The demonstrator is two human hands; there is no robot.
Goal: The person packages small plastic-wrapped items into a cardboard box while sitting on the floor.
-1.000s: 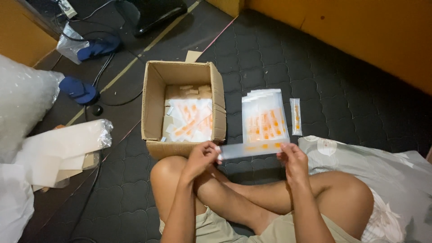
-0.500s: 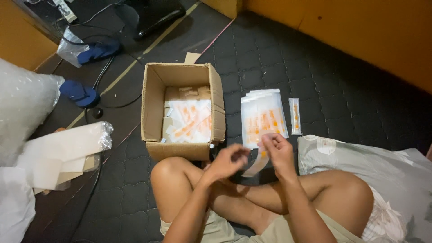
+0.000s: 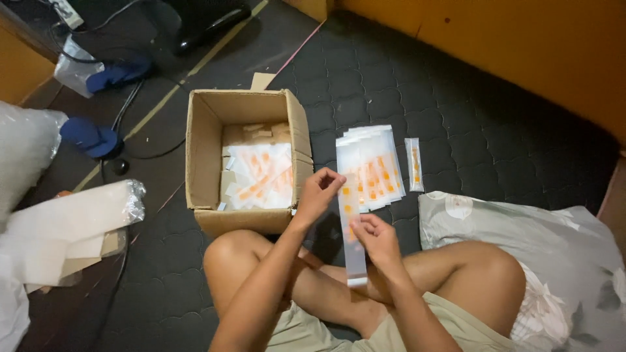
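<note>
A person sits cross-legged on a dark quilted mat, seen from above. Both hands hold a long clear sleeve upright between the knees; it has orange pieces inside its upper half. The left hand pinches the sleeve's top edge between thumb and fingers. The right hand closes its fingers around the sleeve's middle, with the lower end hanging free below.

Just behind the hands, a fanned stack of similar sleeves lies flat on the mat. A single narrow packet lies just right of the stack. To the left stands an open cardboard box holding more sleeves. A grey pillow rests by the right knee. White foam sheets lie at far left.
</note>
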